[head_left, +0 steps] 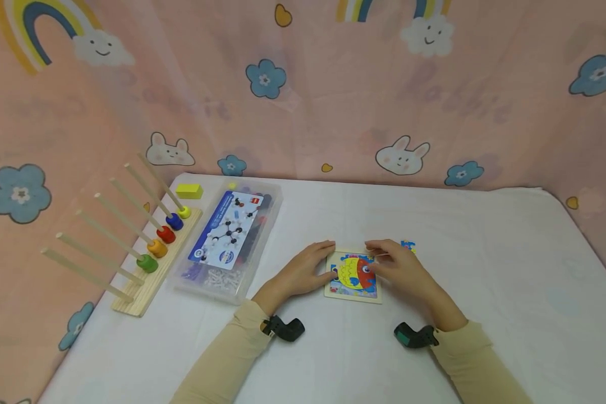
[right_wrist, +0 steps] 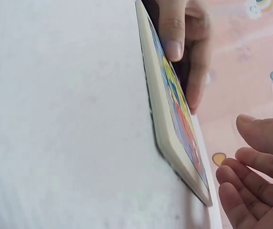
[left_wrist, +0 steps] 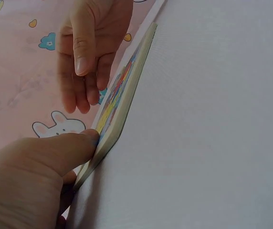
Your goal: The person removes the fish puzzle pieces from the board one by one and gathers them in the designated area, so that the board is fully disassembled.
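A square wooden puzzle board [head_left: 353, 299] with a yellow, red and blue fish picture lies flat on the white table. My left hand [head_left: 303, 273] holds its left side; in the left wrist view that hand's thumb [left_wrist: 81, 143] rests on the face of the board [left_wrist: 122, 107], its other fingers mostly hidden by the edge. Over the board's right side is my right hand [head_left: 406, 272], fingers loosely bent. The right wrist view shows this hand [right_wrist: 260, 179] apart from the board [right_wrist: 162, 114], holding nothing. Partly hidden behind it is a small blue patterned piece [head_left: 408, 246].
Left of my hands sits a clear plastic case [head_left: 239, 280] of small parts with a molecule label. Beyond it stands a wooden peg rack [head_left: 131, 303] with coloured beads, and a yellow block [head_left: 189, 191] near the back edge. A pink patterned cloth [head_left: 323, 101] hangs behind.
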`<action>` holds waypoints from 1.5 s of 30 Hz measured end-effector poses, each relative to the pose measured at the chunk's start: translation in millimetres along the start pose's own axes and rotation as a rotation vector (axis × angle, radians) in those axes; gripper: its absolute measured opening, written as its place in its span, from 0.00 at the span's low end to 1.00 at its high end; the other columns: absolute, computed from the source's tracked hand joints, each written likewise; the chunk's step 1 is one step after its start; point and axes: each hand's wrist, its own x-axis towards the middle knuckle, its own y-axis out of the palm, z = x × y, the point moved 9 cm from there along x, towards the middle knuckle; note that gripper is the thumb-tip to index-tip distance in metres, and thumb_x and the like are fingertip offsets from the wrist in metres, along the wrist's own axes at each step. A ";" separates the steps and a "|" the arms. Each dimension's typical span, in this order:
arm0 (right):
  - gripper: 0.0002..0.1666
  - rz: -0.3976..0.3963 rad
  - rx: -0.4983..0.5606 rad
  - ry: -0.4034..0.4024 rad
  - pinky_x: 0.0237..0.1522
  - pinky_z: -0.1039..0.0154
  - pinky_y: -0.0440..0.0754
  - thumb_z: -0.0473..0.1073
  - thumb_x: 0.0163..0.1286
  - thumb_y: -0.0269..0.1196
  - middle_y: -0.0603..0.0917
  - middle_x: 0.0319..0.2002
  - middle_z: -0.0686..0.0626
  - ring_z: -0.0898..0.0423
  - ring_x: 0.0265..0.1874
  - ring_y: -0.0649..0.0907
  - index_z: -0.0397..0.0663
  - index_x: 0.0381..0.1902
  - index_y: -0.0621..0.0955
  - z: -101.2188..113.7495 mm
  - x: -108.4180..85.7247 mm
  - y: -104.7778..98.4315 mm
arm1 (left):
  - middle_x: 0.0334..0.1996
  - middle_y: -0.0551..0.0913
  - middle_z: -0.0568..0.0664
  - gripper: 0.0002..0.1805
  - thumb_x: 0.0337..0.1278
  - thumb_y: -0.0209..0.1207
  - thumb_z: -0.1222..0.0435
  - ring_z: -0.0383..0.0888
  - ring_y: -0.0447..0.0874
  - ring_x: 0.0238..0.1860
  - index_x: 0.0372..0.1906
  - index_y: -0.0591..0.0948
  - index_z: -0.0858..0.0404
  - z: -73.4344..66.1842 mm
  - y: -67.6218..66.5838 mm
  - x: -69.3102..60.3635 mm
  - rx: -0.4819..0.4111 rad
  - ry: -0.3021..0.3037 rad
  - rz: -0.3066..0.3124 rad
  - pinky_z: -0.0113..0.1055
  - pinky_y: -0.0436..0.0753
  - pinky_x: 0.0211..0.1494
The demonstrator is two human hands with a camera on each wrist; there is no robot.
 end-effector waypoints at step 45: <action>0.20 0.038 -0.116 -0.028 0.53 0.49 0.74 0.35 0.60 0.64 0.71 0.49 0.39 0.48 0.45 0.71 0.40 0.50 0.73 7.9 20.1 31.1 | 0.71 0.62 0.50 0.36 0.61 0.58 0.52 0.47 0.57 0.72 0.70 0.64 0.64 1.9 0.5 0.7 -0.005 0.008 -0.002 0.41 0.61 0.74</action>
